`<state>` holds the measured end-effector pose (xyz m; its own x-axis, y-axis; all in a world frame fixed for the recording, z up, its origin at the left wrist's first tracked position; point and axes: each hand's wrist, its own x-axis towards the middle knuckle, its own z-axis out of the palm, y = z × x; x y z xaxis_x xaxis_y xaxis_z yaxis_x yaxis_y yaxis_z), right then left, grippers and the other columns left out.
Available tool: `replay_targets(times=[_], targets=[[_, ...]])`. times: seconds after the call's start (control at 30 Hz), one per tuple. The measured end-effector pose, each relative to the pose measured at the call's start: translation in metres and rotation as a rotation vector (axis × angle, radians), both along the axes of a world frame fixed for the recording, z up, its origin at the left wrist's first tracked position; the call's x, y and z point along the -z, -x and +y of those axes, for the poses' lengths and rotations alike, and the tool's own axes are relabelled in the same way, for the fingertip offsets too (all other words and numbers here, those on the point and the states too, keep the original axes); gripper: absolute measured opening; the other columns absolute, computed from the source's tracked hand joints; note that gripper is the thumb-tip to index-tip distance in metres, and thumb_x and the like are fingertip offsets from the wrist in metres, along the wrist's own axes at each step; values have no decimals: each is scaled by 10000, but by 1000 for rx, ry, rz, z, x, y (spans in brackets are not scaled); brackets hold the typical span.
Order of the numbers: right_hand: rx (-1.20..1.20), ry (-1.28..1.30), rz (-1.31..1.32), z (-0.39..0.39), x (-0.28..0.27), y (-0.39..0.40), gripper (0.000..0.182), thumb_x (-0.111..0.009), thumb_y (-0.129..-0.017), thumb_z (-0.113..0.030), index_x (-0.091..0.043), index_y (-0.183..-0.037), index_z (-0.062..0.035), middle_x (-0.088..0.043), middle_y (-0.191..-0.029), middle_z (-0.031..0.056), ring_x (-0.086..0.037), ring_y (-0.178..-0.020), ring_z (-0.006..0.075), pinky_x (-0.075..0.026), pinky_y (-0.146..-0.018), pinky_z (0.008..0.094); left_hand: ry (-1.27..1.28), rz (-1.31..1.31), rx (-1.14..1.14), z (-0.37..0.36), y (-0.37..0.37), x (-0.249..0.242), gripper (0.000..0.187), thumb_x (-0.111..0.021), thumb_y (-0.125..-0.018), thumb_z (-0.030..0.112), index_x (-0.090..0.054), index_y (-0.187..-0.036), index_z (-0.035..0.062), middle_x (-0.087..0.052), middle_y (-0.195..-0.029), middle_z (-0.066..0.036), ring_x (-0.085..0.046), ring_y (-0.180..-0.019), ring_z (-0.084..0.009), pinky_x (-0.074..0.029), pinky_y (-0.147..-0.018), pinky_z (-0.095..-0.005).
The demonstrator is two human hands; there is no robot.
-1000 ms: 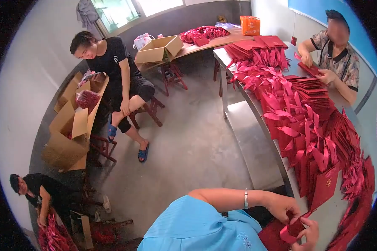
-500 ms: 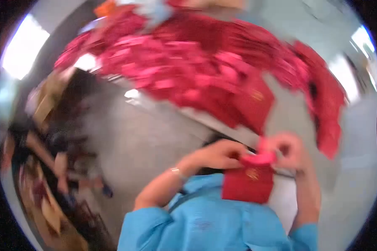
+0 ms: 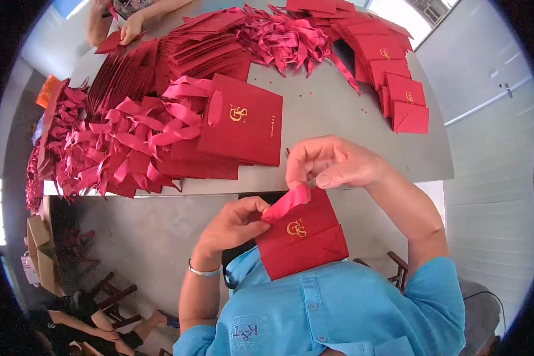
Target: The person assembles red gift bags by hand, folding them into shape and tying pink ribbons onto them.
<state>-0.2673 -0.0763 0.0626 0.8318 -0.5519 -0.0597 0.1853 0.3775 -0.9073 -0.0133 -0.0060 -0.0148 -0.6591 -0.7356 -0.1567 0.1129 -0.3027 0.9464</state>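
Note:
A small red paper bag [image 3: 302,240] with a gold logo is held in front of my blue shirt, tilted. A pink ribbon handle [image 3: 288,203] runs across its top edge. My left hand [image 3: 234,225] pinches the bag's left top corner, together with the ribbon's lower end. At the ribbon's other end is my right hand [image 3: 335,163], its fingers curled down over the ribbon at the bag's top, the thumb close beside them. Part of the bag's top edge is hidden behind the ribbon and fingers.
On the table [image 3: 338,110], finished-looking bags with ribbons [image 3: 243,121] are heaped at left. Behind are stacked bags [image 3: 204,44] and a ribbon pile [image 3: 291,38]; more bags [image 3: 391,68] line the right. Another person's hand [image 3: 132,28] holds red paper. A seated person [image 3: 83,320] is lower left.
The view has turned and steadied, bringing the table more fully into sight. Both hands stay at the bag's top; my right hand now sits higher over the ribbon's end.

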Motion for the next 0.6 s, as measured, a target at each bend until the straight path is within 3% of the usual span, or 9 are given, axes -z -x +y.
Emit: replay_targets(times=[0.17,0.4,0.47,0.5,0.57,0.6], targets=[[-32,-7,-22,0,-1,4,415,-704,-791,-235,-568,-1083,27,-605,-1033,98,-581,-952,159,-437,-865,303,-22,36,-5,0,1,0,145,-570,-850,-60,-573,-963,30,-558,-863,54,-477,-763,-29,-410,-647,-200],[-37,43,30,2,-8,8,364,-681,-806,-175,-576,-1084,34,-608,-1043,98,-585,-956,164,-438,-873,299,-63,-14,5,-1,-1,0,127,-544,-852,-52,-574,-939,36,-544,-796,67,-455,-707,-18,-378,-592,-190],[-112,93,82,4,-14,8,339,-674,-817,-158,-583,-1081,35,-618,-1034,101,-598,-930,164,-459,-836,300,-18,-66,35,-2,-5,6,194,-539,-846,-80,-607,-1007,7,-621,-931,1,-554,-873,-75,-459,-779,-243],[-106,90,80,6,-15,7,339,-674,-817,-158,-583,-1081,35,-618,-1034,101,-598,-930,164,-459,-836,300,-20,-68,41,-2,-4,6,194,-539,-846,-80,-607,-1007,7,-621,-931,1,-554,-873,-75,-459,-779,-243],[-157,186,102,10,-15,6,320,-651,-836,-148,-587,-1103,16,-628,-1032,95,-606,-903,159,-478,-798,299,-24,-59,10,-2,0,4,126,-532,-850,-59,-575,-919,38,-542,-795,65,-467,-719,-21,-397,-603,-192],[-145,183,100,11,-20,4,320,-651,-836,-148,-587,-1103,16,-628,-1032,95,-606,-903,159,-478,-798,299,-26,-63,21,-1,2,3,126,-532,-850,-59,-575,-919,38,-542,-795,65,-467,-719,-21,-397,-603,-192]])
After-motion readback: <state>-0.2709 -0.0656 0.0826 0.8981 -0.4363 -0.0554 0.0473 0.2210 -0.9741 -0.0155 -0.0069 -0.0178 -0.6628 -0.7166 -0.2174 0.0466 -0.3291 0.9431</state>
